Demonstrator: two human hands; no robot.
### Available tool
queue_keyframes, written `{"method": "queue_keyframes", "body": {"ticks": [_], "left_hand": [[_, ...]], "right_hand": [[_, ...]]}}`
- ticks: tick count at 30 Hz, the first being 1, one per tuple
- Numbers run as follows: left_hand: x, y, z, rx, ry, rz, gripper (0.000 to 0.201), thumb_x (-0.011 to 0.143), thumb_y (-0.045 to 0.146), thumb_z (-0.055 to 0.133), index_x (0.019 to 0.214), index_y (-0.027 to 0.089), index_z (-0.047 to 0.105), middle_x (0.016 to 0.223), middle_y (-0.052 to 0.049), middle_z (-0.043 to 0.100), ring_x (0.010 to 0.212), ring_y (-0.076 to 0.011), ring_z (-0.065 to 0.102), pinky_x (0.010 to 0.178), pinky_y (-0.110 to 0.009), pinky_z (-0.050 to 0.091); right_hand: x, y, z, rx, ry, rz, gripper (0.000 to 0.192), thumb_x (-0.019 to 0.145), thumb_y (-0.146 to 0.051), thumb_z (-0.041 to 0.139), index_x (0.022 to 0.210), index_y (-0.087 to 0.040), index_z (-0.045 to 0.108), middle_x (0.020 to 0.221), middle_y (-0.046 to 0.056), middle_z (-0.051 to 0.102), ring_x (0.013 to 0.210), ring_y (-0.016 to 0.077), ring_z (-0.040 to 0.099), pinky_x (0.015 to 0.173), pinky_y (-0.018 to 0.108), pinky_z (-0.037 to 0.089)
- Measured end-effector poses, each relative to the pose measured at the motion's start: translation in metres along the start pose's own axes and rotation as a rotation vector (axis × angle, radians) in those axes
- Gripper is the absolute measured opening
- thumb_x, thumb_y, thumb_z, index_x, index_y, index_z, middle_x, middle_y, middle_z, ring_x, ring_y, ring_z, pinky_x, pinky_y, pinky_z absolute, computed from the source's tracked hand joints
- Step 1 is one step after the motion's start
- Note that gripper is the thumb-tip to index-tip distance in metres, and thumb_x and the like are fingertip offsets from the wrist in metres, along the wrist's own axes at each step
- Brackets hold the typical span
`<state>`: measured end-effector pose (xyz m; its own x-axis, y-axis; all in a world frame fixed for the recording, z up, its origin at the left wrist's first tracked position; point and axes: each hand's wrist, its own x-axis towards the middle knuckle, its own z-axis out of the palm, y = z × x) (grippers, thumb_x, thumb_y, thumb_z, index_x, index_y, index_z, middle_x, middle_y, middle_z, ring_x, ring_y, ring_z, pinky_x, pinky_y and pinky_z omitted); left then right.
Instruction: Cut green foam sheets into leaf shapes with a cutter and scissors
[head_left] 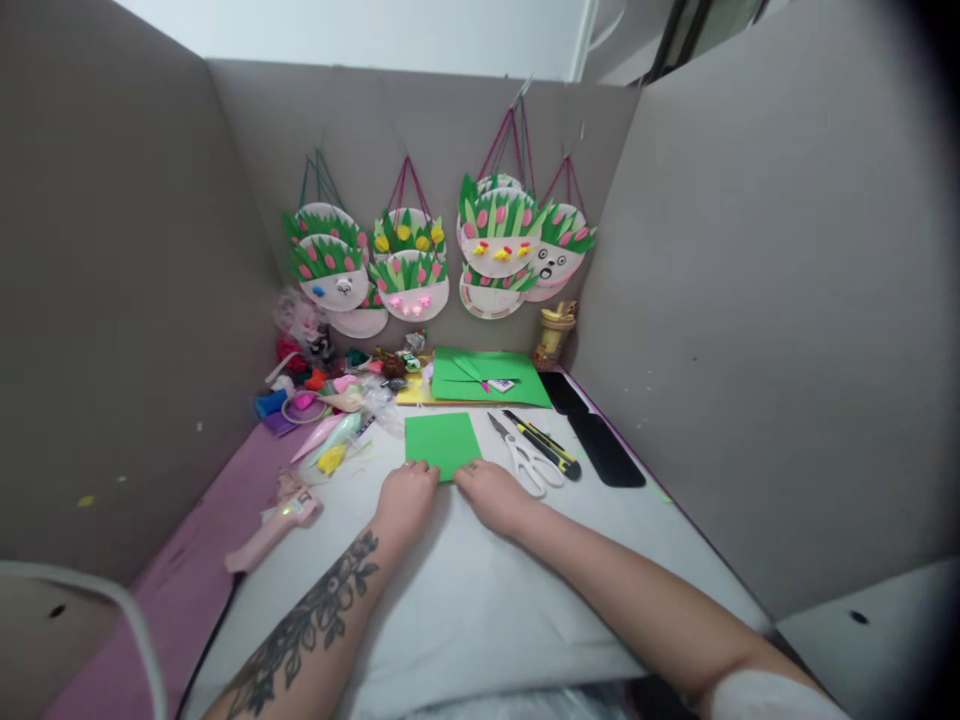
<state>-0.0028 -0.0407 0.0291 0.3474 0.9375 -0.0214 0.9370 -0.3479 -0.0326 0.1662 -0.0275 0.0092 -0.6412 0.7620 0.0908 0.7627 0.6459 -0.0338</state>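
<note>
A square of green paper [441, 440] lies on the white table covering in front of me. My left hand [409, 495] grips its near edge at the left, fingers curled over it. At the right end of the same edge, my right hand [491, 492] is closed on the paper, thumb towards the other hand. Both thumbs sit close together at the near edge; the undersides of the fingers are hidden. Just right of the paper lie white-handled scissors [531, 466] and a yellow-and-black utility knife [547, 448].
Behind the square rest larger green sheets [525, 370]. A pink hot glue gun [277, 525] lies at left, below a pile of craft bits [322, 400]. Two black slabs [606, 450] lie at right. Paper-plate baskets [412, 290] hang on the grey back panel [420, 110].
</note>
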Motion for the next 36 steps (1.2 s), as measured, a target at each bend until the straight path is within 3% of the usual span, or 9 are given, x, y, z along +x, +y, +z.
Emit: {"method": "queue_keyframes", "body": {"ticks": [6, 12, 17, 20, 24, 27, 30, 34, 36], "left_hand": [[0.005, -0.011, 0.012, -0.049, 0.05, -0.026, 0.022, 0.09, 0.019, 0.039, 0.093, 0.018, 0.061, 0.092, -0.008, 0.062, 0.089, -0.021, 0.059, 0.074, -0.031, 0.044], [0.007, -0.016, 0.013, -0.193, 0.049, 0.005, 0.024, 0.09, 0.023, 0.04, 0.091, 0.019, 0.063, 0.093, -0.008, 0.063, 0.091, -0.0191, 0.058, 0.078, -0.028, 0.043], [0.009, -0.043, 0.015, -0.242, 0.071, -0.059, 0.035, 0.086, 0.012, 0.037, 0.108, 0.021, 0.064, 0.108, -0.008, 0.064, 0.106, -0.02, 0.054, 0.09, -0.03, 0.04], [0.013, -0.06, 0.018, -0.17, 0.081, -0.103, 0.036, 0.082, 0.006, 0.039, 0.107, 0.016, 0.063, 0.115, -0.011, 0.062, 0.111, -0.023, 0.052, 0.092, -0.032, 0.039], [0.016, -0.064, 0.021, -0.067, 0.156, -0.282, 0.036, 0.082, 0.006, 0.037, 0.11, 0.01, 0.06, 0.117, -0.016, 0.06, 0.109, -0.0282, 0.052, 0.088, -0.037, 0.041], [0.018, -0.057, 0.022, -0.1, 0.196, -0.205, 0.038, 0.087, 0.013, 0.036, 0.119, 0.015, 0.055, 0.13, -0.014, 0.054, 0.116, -0.0266, 0.048, 0.091, -0.038, 0.04], [0.023, -0.053, 0.025, -0.155, 0.11, -0.072, 0.035, 0.091, 0.029, 0.038, 0.122, 0.022, 0.053, 0.136, -0.008, 0.05, 0.123, -0.0247, 0.043, 0.096, -0.039, 0.038], [0.029, -0.055, 0.024, -0.151, 0.143, -0.259, 0.039, 0.091, 0.033, 0.039, 0.121, 0.013, 0.053, 0.136, -0.015, 0.049, 0.126, -0.0291, 0.041, 0.099, -0.043, 0.036], [0.027, -0.053, 0.02, -0.205, 0.21, -0.236, 0.036, 0.091, 0.028, 0.038, 0.116, 0.011, 0.057, 0.129, -0.015, 0.055, 0.12, -0.026, 0.048, 0.1, -0.038, 0.036]], "right_hand": [[0.012, 0.012, 0.011, 0.009, 0.077, 0.127, 0.022, 0.092, -0.016, 0.042, 0.105, -0.019, 0.059, 0.087, 0.007, 0.065, 0.086, 0.0204, 0.055, 0.072, 0.028, 0.035], [0.006, 0.021, 0.013, 0.027, 0.132, 0.2, 0.023, 0.092, -0.018, 0.041, 0.089, -0.019, 0.064, 0.086, 0.008, 0.066, 0.089, 0.0209, 0.054, 0.077, 0.03, 0.033], [0.003, 0.028, 0.012, 0.094, 0.276, 0.424, 0.023, 0.091, -0.018, 0.038, 0.095, -0.019, 0.06, 0.088, 0.008, 0.066, 0.088, 0.0208, 0.055, 0.074, 0.027, 0.034], [0.002, 0.029, 0.013, 0.15, 0.312, 0.504, 0.02, 0.09, -0.02, 0.039, 0.098, -0.02, 0.058, 0.086, 0.006, 0.065, 0.083, 0.0202, 0.056, 0.07, 0.026, 0.034], [0.002, 0.029, 0.014, 0.202, 0.335, 0.489, 0.019, 0.089, -0.021, 0.04, 0.096, -0.02, 0.057, 0.084, 0.006, 0.065, 0.081, 0.0193, 0.057, 0.069, 0.025, 0.034], [0.002, 0.03, 0.015, 0.228, 0.375, 0.473, 0.019, 0.089, -0.02, 0.039, 0.095, -0.02, 0.057, 0.085, 0.005, 0.065, 0.082, 0.0189, 0.057, 0.07, 0.025, 0.035], [0.002, 0.031, 0.017, 0.23, 0.388, 0.481, 0.018, 0.088, -0.02, 0.04, 0.095, -0.02, 0.057, 0.084, 0.005, 0.065, 0.082, 0.0193, 0.057, 0.071, 0.026, 0.036], [0.002, 0.03, 0.02, 0.244, 0.371, 0.421, 0.018, 0.088, -0.019, 0.041, 0.094, -0.02, 0.058, 0.084, 0.004, 0.065, 0.083, 0.0188, 0.057, 0.073, 0.025, 0.037], [0.003, 0.028, 0.022, 0.26, 0.354, 0.346, 0.018, 0.088, -0.016, 0.042, 0.091, -0.02, 0.059, 0.085, 0.005, 0.065, 0.085, 0.0178, 0.056, 0.075, 0.024, 0.037]]}}
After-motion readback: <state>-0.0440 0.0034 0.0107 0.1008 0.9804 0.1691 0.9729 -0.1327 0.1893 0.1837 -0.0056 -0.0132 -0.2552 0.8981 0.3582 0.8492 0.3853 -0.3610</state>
